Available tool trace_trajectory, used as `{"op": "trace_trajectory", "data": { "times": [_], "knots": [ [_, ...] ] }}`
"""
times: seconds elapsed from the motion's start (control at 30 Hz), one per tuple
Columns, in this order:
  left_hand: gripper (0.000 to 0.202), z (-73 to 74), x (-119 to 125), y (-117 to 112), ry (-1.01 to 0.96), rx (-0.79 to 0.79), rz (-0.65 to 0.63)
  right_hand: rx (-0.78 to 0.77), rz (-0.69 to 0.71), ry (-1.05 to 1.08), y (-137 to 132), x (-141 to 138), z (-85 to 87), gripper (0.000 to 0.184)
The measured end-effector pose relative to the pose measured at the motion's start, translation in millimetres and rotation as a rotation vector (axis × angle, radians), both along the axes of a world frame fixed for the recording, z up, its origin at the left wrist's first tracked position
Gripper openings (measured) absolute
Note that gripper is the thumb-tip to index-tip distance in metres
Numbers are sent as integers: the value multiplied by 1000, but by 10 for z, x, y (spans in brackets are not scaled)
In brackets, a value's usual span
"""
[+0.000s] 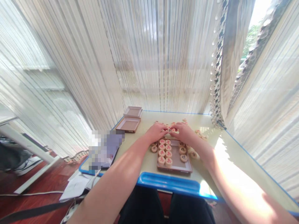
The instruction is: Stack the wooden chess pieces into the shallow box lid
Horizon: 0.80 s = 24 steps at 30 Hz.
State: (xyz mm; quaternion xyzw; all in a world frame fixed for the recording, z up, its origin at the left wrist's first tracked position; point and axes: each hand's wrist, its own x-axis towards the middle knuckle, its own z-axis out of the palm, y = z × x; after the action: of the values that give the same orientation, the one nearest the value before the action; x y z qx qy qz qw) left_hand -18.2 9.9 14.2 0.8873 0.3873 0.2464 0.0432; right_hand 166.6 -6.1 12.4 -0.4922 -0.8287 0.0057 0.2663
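Observation:
Both hands meet over a loose group of round wooden Chinese chess pieces beyond the near box. My left hand [157, 131] has its fingers bent in against pieces on the left of the group. From the other side, my right hand [182, 130] pinches in with thumb and forefinger at a Chinese chess piece [169, 130]. Just nearer is a shallow box tray [175, 170]. Two columns of red-marked pieces [168, 154] line its left part, and dark-marked pieces [184, 158] lie at its right. My right forearm partly covers pieces beside the tray.
Loose pieces [154, 149] lie left of the tray, others [193, 154] right of it, and more [201, 135] farther right. Two shallow boxes [128, 124] stand at the back left. A blurred flat object [109, 149] is on the left. The table has a blue rim [170, 183]; curtains hang behind.

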Motion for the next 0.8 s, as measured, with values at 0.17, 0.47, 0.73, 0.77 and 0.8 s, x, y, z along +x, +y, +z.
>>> {"op": "trace_trajectory", "data": {
  "times": [0.17,0.47,0.73,0.77,0.8],
  "knots": [
    [24,36,14,-24,-56,6,-20,12,15,39,0,30,59,21],
    [27,254,61,-309,-234,-62,-60,33,42,65,-357,89,365,22],
    [25,227,216,-710,-314,10,-91,152,-46,304,-954,193,244,24],
    [24,209,242,-766,-327,33,-91,153,-54,320,-1033,214,223,25],
    [24,191,265,-821,-337,58,-89,152,-61,330,-1104,234,200,26]
  ]
}}
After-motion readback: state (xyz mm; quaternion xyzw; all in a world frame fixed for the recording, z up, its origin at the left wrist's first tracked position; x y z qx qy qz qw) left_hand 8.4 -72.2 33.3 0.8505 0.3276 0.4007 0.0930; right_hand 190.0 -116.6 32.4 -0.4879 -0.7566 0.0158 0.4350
